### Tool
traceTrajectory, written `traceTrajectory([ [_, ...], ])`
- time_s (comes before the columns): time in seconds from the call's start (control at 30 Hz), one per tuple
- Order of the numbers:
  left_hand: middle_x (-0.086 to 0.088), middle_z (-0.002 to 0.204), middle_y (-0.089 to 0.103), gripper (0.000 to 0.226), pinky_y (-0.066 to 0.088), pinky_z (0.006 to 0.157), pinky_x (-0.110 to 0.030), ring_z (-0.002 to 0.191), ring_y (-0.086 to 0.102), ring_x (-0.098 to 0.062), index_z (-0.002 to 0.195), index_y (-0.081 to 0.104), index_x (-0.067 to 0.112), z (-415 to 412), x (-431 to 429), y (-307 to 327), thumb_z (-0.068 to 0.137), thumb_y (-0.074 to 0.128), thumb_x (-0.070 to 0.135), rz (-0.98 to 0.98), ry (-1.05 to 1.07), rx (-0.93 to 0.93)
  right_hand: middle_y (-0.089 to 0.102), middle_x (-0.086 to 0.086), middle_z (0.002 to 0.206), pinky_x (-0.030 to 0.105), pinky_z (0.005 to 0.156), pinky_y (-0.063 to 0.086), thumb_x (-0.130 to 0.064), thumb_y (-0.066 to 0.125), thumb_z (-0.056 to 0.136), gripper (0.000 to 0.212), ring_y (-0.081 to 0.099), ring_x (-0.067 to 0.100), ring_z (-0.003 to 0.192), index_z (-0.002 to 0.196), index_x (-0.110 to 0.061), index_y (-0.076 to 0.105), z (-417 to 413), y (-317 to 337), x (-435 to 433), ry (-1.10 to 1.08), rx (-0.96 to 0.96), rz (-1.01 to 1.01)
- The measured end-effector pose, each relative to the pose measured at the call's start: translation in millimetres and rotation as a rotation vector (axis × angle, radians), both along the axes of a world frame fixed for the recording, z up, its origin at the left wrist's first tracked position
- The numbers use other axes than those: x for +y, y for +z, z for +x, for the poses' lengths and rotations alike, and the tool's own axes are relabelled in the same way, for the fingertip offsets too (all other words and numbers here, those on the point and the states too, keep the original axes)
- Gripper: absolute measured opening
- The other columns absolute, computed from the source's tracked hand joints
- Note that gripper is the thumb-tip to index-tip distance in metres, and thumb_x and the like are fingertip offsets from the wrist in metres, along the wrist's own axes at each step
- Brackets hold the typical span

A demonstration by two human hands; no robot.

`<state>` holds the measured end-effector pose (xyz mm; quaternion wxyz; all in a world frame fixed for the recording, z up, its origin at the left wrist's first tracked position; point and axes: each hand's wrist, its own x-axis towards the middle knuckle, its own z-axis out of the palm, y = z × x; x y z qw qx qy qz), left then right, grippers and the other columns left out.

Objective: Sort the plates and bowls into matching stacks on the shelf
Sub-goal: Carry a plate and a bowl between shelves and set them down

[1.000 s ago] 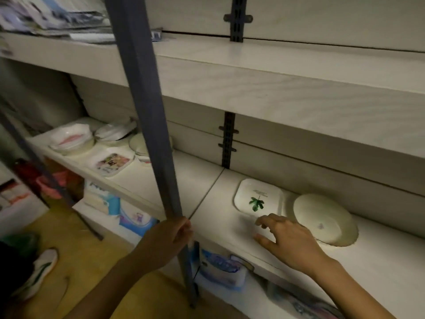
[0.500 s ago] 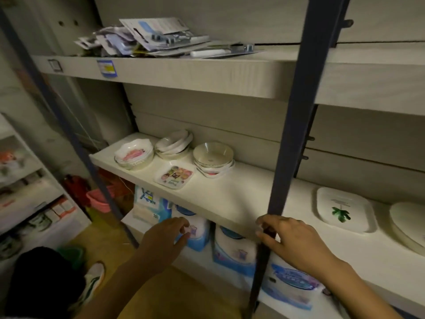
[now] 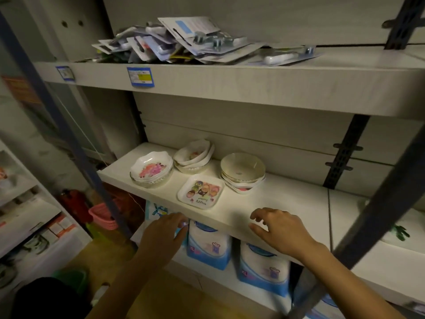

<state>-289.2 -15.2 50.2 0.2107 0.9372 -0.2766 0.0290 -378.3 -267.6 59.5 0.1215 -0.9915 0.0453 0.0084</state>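
Both hands are empty. The fingers (image 3: 257,215) of the right hand (image 3: 279,231) are spread and slightly curled, hovering over the front edge of the middle shelf (image 3: 287,201). The left hand (image 3: 164,233) reaches forward just below that edge, fingers loosely extended, holding nothing.

Nearest the hands, between them and a little further back, lies a square plate with cartoon faces (image 3: 200,191), flat on the shelf by itself. To its left sits a stack of scalloped bowls with a pink flower print (image 3: 151,169). Behind the square plate a second stack of scalloped bowls (image 3: 194,157) leans crookedly. To the right stands a stack of plain round cream bowls (image 3: 242,172) on top of other dishes.

The dishes look light, stiff and glossy, probably melamine or glazed ware, so likely slippery and possibly breakable. The flat plate would best be taken by sliding fingertips under one raised edge. The bowls would be lifted by pinching the rim, steadying the leaning stack first, since it seems apt to slide.
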Motion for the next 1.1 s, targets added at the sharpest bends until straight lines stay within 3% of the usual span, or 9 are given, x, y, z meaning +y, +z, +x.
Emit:
traceTrajectory([
  [0.1, 0.003, 0.091, 0.071, 0.05, 0.03, 0.064, -0.002, 0.089, 0.066, -0.012, 0.091, 0.063, 0.016, 37.8, 7.4, -5.8, 0.079, 0.03, 0.052, 0.0, -0.003, -0.011, 0.06, -0.009, 0.125, 0.027, 0.084, 0.046, -0.048, 0.037, 0.094, 0.037, 0.059, 0.014, 0.108, 0.125, -0.032, 0.05, 39.6, -7.7, 7.8, -0.014, 0.015, -0.021],
  [0.33, 0.016, 0.09, 0.052, 0.018, 0.038, 0.071, -0.008, 0.088, 0.054, -0.003, 0.101, 0.057, 0.021, 128.0, 9.7, -2.4, 0.094, 0.044, 0.031, 0.002, -0.114, -0.026, 0.064, -0.003, 0.12, 0.023, 0.081, 0.046, -0.045, 0.038, 0.095, 0.036, 0.062, 0.014, 0.102, 0.121, -0.026, 0.057, 124.8, -14.5, 19.3, -0.119, 0.016, -0.03],
  [0.47, 0.013, 0.089, 0.055, 0.018, 0.045, 0.079, -0.018, 0.085, 0.055, -0.006, 0.101, 0.058, 0.021, 168.4, 12.2, -6.1, 0.093, 0.046, 0.031, 0.013, -0.17, 0.022, 0.067, 0.002, 0.104, 0.024, 0.075, 0.046, -0.043, 0.034, 0.097, 0.038, 0.062, 0.016, 0.085, 0.104, -0.019, 0.062, 153.3, -38.6, 30.9, -0.235, 0.153, -0.041],
  [0.57, 0.008, 0.094, 0.064, 0.018, 0.042, 0.073, -0.013, 0.084, 0.056, -0.006, 0.101, 0.059, 0.021, 198.4, 11.6, -9.7, 0.092, 0.047, 0.031, 0.016, -0.215, 0.011, 0.065, 0.001, 0.095, 0.024, 0.076, 0.046, -0.046, 0.03, 0.097, 0.036, 0.063, 0.015, 0.084, 0.087, -0.021, 0.053, 173.5, -62.0, 40.5, -0.346, 0.24, 0.021],
  [0.67, 0.011, 0.093, 0.062, 0.018, 0.043, 0.073, -0.016, 0.083, 0.056, -0.006, 0.101, 0.06, 0.022, 227.5, 13.2, -9.8, 0.092, 0.048, 0.031, 0.023, -0.274, 0.022, 0.067, 0.003, 0.111, 0.028, 0.083, 0.047, -0.047, 0.031, 0.097, 0.039, 0.062, 0.018, 0.09, 0.101, -0.019, 0.057, 191.7, -72.8, 54.2, -0.471, 0.282, 0.067],
  [0.73, 0.014, 0.092, 0.06, 0.017, 0.045, 0.075, -0.019, 0.082, 0.055, -0.006, 0.1, 0.06, 0.022, 242.8, 15.1, -10.6, 0.091, 0.048, 0.031, 0.024, -0.34, 0.043, 0.066, 0.003, 0.111, 0.028, 0.085, 0.048, -0.048, 0.034, 0.096, 0.043, 0.062, 0.017, 0.091, 0.11, -0.016, 0.057, 199.7, -78.0, 64.1, -0.561, 0.296, 0.089],
  [0.87, 0.017, 0.093, 0.057, 0.017, 0.047, 0.078, -0.02, 0.088, 0.055, -0.005, 0.1, 0.059, 0.024, 264.8, 20.6, -13.9, 0.091, 0.047, 0.032, 0.05, -0.447, 0.096, 0.057, -0.001, 0.092, 0.021, 0.073, 0.041, -0.041, 0.04, 0.096, 0.034, 0.056, 0.015, 0.08, 0.111, -0.015, 0.056, 207.3, -87.3, 78.5, -0.686, 0.295, 0.063],
  [1.0, 0.016, 0.095, 0.061, 0.016, 0.05, 0.08, -0.022, 0.089, 0.057, -0.004, 0.1, 0.059, 0.025, 275.7, 25.7, -17.0, 0.091, 0.047, 0.032, 0.05, -0.512, 0.13, 0.061, 0.001, 0.096, 0.021, 0.073, 0.041, -0.039, 0.042, 0.096, 0.028, 0.056, 0.015, 0.082, 0.104, -0.017, 0.056, 209.8, -88.7, 91.0, -0.75, 0.317, 0.109],
  [1.1, 0.016, 0.092, 0.061, 0.015, 0.05, 0.078, -0.023, 0.084, 0.059, -0.006, 0.098, 0.059, 0.024, 276.4, 25.4, -16.3, 0.091, 0.048, 0.031, 0.049, -0.546, 0.164, 0.063, 0.002, 0.102, 0.023, 0.078, 0.046, -0.036, 0.043, 0.096, 0.029, 0.052, 0.014, 0.08, 0.111, -0.015, 0.056, 207.4, -81.8, 94.5, -0.767, 0.308, 0.128],
])
